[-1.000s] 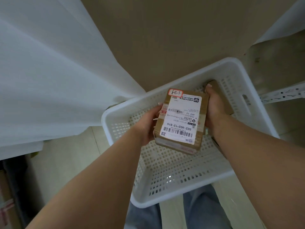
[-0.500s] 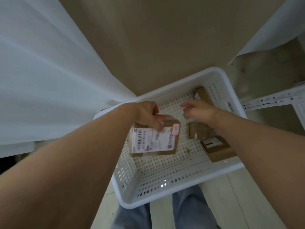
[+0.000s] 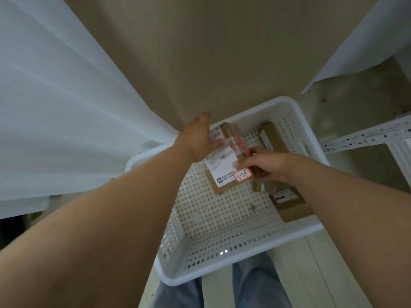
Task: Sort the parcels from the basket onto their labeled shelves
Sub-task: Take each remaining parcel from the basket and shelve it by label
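A brown cardboard parcel (image 3: 222,168) with a white shipping label and a red-bordered handwritten sticker (image 3: 242,175) is held over the white perforated basket (image 3: 222,277). My left hand (image 3: 198,138) holds its far left end, with fingers blurred across the label and the thumb sticking out. My right hand (image 3: 268,165) pinches the parcel's right edge beside the sticker. Three other brown parcels lie in the basket: a narrow one (image 3: 274,138) against the far wall, a small one (image 3: 259,185) partly under my right hand, and a labelled box (image 3: 289,202) at the right.
A tan wall rises behind the basket, with white sheeting (image 3: 55,112) draped at the left. A white perforated shelf rail (image 3: 364,137) runs at the right. My legs in blue trousers (image 3: 255,285) stand below the basket on a pale floor.
The parcel has turned, so its sticker now points to the near right. My right hand has come back from the basket's parcels onto the parcel's edge. The view tilted slightly.
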The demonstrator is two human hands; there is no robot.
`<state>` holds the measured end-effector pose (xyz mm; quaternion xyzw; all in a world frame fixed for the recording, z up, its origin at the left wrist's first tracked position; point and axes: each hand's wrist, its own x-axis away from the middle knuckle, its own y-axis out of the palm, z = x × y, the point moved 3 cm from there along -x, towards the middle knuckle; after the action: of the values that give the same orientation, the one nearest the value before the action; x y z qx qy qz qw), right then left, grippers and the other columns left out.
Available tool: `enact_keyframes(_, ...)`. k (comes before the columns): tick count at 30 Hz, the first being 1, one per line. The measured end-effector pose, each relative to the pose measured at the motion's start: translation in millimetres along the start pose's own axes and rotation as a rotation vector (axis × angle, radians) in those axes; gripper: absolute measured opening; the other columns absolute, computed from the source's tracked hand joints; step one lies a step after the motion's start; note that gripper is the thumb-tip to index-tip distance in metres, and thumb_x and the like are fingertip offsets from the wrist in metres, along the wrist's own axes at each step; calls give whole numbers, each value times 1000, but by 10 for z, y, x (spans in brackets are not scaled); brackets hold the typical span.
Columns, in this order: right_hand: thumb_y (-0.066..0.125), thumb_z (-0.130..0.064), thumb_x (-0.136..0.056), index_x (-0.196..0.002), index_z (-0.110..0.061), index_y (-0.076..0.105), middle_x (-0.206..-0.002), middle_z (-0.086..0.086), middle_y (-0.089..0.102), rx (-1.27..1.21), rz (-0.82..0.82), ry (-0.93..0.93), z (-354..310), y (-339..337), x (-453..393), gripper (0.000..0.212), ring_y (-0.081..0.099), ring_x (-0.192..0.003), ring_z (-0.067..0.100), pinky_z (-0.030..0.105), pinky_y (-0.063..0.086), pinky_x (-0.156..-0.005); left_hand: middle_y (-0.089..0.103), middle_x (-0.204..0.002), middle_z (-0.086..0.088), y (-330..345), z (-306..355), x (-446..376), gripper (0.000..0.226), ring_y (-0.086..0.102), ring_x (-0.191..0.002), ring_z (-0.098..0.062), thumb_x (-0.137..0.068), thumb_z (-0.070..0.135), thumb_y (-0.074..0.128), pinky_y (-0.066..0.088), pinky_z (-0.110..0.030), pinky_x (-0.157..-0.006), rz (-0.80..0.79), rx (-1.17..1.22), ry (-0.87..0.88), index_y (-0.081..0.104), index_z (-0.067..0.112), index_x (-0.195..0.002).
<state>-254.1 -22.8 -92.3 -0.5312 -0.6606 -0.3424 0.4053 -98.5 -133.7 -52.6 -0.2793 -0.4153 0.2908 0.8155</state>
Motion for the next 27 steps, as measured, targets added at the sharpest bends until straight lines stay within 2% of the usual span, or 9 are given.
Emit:
enact_keyframes(2, 75, -28, -78, -113, -22, 61, -113, 7, 70, -159, -12, -6, 61, -29, 36, 38, 60, -110, 22, 42, 44, -104, 41, -145, -14, 28, -160, 82, 65, 45, -129, -30, -95, 46, 49, 36, -35, -103, 176, 276, -194, 28, 11, -145)
enact_keyframes(5, 76, -32, -67, -120, -21, 60, -116, 12, 66, -315, -80, -32, 59, -50, 97, 56, 60, -107, 26, 39, 48, -98, 47, -141, -9, 160, -268, 229, 60, 48, -124, -32, -95, 60, 32, 42, -44, -102, 183, 615, -437, 34, 22, -142)
enact_keyframes(7, 76, -33, -61, -122, -21, 58, -108, 12, 66, -375, -144, -43, 16, -44, 125, 64, 63, -101, 29, 37, 53, -87, 55, -134, -1, 251, -200, 282, 65, 55, -117, -28, -86, 75, 28, 49, -49, -92, 39, 891, -462, 39, 35, -137)
enact_keyframes(10, 73, -35, -63, -119, -22, 58, -105, 12, 67, -385, -195, -64, -8, -27, 151, 59, 64, -97, 32, 39, 51, -87, 67, -121, 0, 306, -20, 268, 64, 67, -104, -25, -86, 72, 36, 56, -32, -66, -32, 1113, -357, 48, 32, -134)
enact_keyframes(13, 65, -59, -65, -105, -25, 63, -93, 5, 70, -393, -126, -141, -34, -66, 155, 52, 64, -90, 26, 45, 42, -95, 69, -116, 0, 301, 31, 245, 51, 68, -102, -24, -92, 60, 42, 54, -31, -66, 55, 1140, -329, 51, 29, -131)
enact_keyframes(16, 60, -74, -56, -100, -23, 65, -76, -3, 72, -510, 10, -305, -182, -136, 154, 67, 68, -67, 13, 33, 50, -73, 68, -118, 2, 356, 50, 256, 52, 67, -106, -23, -91, 63, 43, 55, -42, -85, 48, 1109, -304, 50, 32, -132)
enact_keyframes(19, 64, -77, -60, -123, -26, 61, -105, 0, 74, -500, 98, -395, -323, -98, 162, 81, 71, -95, 20, 40, 57, -82, 67, -121, 3, 338, 116, 304, 58, 66, -107, -20, -89, 65, 43, 50, -46, -96, 80, 1094, -289, 46, 32, -137)
enact_keyframes(22, 60, -76, -67, -129, -30, 57, -109, -1, 72, -505, 271, -441, -347, -89, 236, 76, 69, -101, 21, 48, 52, -93, 68, -118, 5, 236, 216, 353, 59, 66, -107, -17, -88, 70, 37, 48, -44, -99, 110, 1063, -252, 54, 34, -131)
enact_keyframes(27, 66, -71, -64, -120, -18, 63, -109, 7, 72, -654, 440, -560, -448, -107, 545, 78, 68, -103, 27, 51, 49, -97, 74, -96, 13, 10, 400, 496, 47, 71, -88, -8, -85, 71, 45, 55, -28, -74, 80, 1004, -204, 67, 38, -110)
